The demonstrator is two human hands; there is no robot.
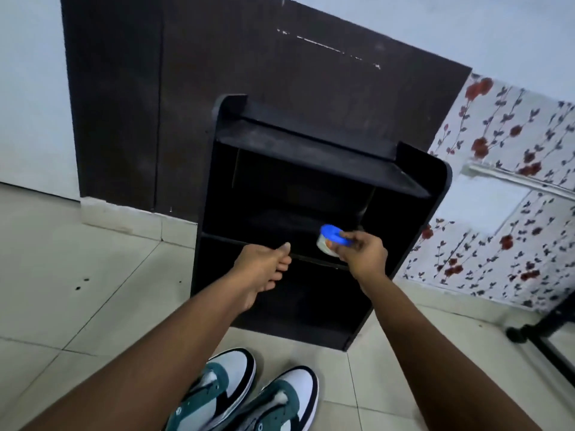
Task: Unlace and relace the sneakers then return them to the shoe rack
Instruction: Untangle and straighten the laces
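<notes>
My 2 green, white and black sneakers (245, 396) sit side by side on the pale tiled floor (77, 275). They are at the bottom of the view, between my arms, with their white toes pointing at the black wooden shoe rack (404, 237). They are just in front of the rack, not on it. The laces on them are blurry, so I cannot tell how they are tied.

The rack stands on the floor with its open shelves facing me. It has a flat top, a middle shelf and a dark space at the bottom.

My right hand (362, 253) is at the front edge of the middle shelf. Its grip is clamped on a small white jar with a round blue lid (333, 239). My fingers curl over the lid and my thumb is under the jar. The jar is tilted.

My left hand (264, 265) reaches toward the same shelf edge. Its grip is apart and loose, with the fingers hanging softly and holding nothing. The thumb tip is up by the shelf edge, but I cannot tell if it touches.

Behind the rack is a big dark brown wooden panel (217, 88) against a pale wall. To the right is white wallpaper with red flowers (504, 144).
</notes>
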